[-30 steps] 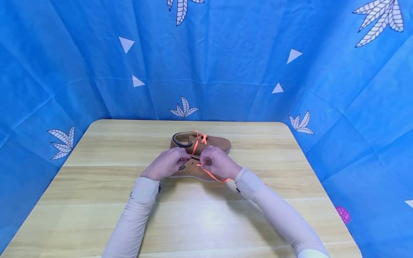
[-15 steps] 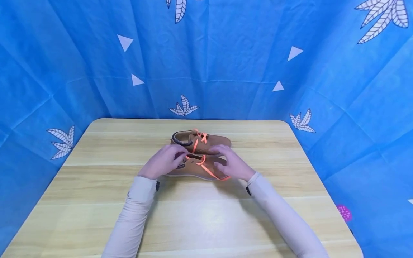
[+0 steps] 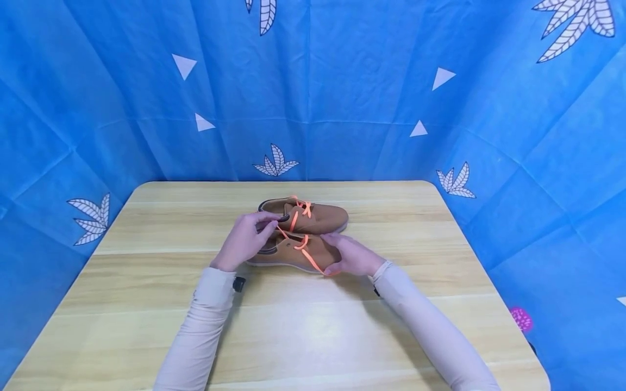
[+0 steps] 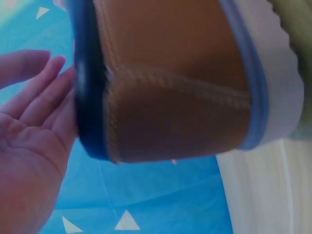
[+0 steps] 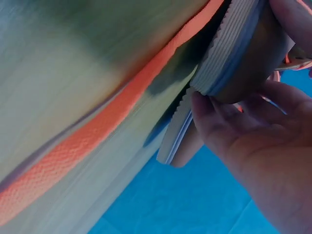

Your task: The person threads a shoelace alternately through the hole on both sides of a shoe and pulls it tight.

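Observation:
A brown shoe (image 3: 281,253) with a pale sole lies sideways on the table, toe to the right. Its orange shoelace (image 3: 313,261) trails over the front side. Above the shoe's opening, my left hand (image 3: 244,240) pinches the lace's other stretch between thumb and index finger, and the lace runs taut down to the eyelets. In the left wrist view the shoe's heel (image 4: 180,53) hides those fingers' hold. My right hand (image 3: 356,255) grips the toe, thumb on the near side and fingers on the far side, as the right wrist view shows the toe (image 5: 256,58) between them.
Directly behind stands a second brown shoe (image 3: 329,217), its orange lace (image 3: 307,209) tied in a bow. Both shoes are on a light wooden table (image 3: 303,336). Blue patterned cloth (image 3: 332,87) hangs around the back and sides.
My right hand has let go of the lace near the opening and moved right to take hold of the toe. The left hand has drawn its lace up and slightly left.

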The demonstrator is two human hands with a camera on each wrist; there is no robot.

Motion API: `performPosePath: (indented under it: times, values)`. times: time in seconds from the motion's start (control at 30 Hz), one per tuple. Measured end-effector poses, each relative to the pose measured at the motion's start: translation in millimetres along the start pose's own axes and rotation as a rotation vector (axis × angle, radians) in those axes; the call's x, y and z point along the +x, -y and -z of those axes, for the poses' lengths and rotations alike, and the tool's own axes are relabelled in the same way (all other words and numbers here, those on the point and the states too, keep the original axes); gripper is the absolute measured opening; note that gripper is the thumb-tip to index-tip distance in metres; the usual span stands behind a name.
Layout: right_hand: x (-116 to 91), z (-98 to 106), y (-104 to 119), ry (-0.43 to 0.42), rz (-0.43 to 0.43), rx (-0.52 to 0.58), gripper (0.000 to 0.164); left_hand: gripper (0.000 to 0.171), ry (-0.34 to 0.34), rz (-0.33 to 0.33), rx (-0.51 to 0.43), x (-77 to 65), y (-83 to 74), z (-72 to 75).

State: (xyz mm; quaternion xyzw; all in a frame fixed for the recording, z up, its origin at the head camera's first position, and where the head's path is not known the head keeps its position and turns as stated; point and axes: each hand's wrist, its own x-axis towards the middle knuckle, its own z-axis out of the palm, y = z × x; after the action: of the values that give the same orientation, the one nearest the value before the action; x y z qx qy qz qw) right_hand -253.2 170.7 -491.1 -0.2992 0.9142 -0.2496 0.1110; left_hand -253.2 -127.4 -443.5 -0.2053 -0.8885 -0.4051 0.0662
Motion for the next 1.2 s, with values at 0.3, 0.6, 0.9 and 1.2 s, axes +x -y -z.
performPosePath:
  times: [0.3, 0.6, 0.9, 1.2]
  values:
    - [2, 5, -3, 0.036, 0.026, -0.004, 0.094, 0.032, 0.006, 0.015, -0.006, -2.0, 8.9, 12.3]
    - [2, 8, -6, 0.054, 0.067, 0.026, 0.095, 0.037, 0.035, 0.079, 0.09, -7.3, 42.8, 37.4]
    - [1, 8, -6, 0.072, 0.055, 0.041, 0.096, 0.041, 0.22, 0.175, 0.128, -13.7, 83.7, 32.6]
    - [-20, 14, 1, -0.143, 0.059, 0.092, 0.047, 0.048, 0.231, 0.199, 0.175, -15.6, 69.5, 44.3]
